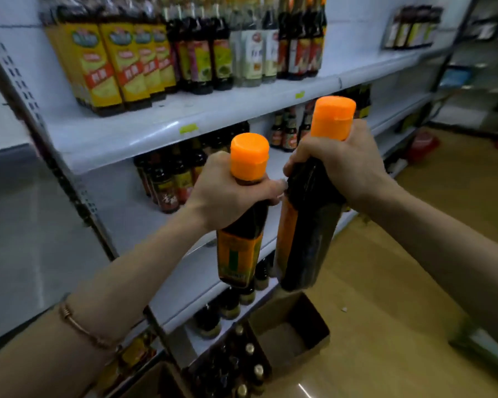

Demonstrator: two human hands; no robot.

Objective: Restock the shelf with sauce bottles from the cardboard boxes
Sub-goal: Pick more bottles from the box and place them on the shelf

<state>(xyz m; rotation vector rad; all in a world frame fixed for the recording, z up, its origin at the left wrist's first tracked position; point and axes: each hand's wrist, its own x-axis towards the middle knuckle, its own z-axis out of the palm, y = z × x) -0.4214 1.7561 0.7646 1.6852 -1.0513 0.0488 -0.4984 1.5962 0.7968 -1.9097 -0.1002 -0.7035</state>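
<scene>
— Closest to the lens, what do you see?

— Two bare forearms reaching forward, with a thin bracelet (81,326) on the left wrist. Below them, at the bottom edge, stands a cardboard box (236,366) full of dark bottles with gold caps, and just right of it an open cardboard box (293,334) on the wooden floor (414,254).

— And the hands?

— Both are full. The left hand (230,193) has its fingers curled round the neck of an orange-capped sauce bottle (240,248), just under the cap; that bottle shows an orange and green label. The right hand (337,165) grips the neck of a second orange-capped sauce bottle (308,225), held a little higher, its dark side turned to the camera.

— How do the two bottles sit?

— Upright, side by side in the air above the boxes, in front of the white shelf unit (156,130). The fingertips of both hands nearly meet between them.

— What lies beyond?

— On the middle shelf behind the hands, small dark jars (167,182). Lower down, more small dark bottles along the shelf edge. On the upper shelf, yellow-labelled bottles (110,64) at the left, then dark bottles with mixed labels (202,53), clear bottles (253,50), and tall dark ones with red labels (302,44). Farther right, blurred, another shelf run continues.
</scene>
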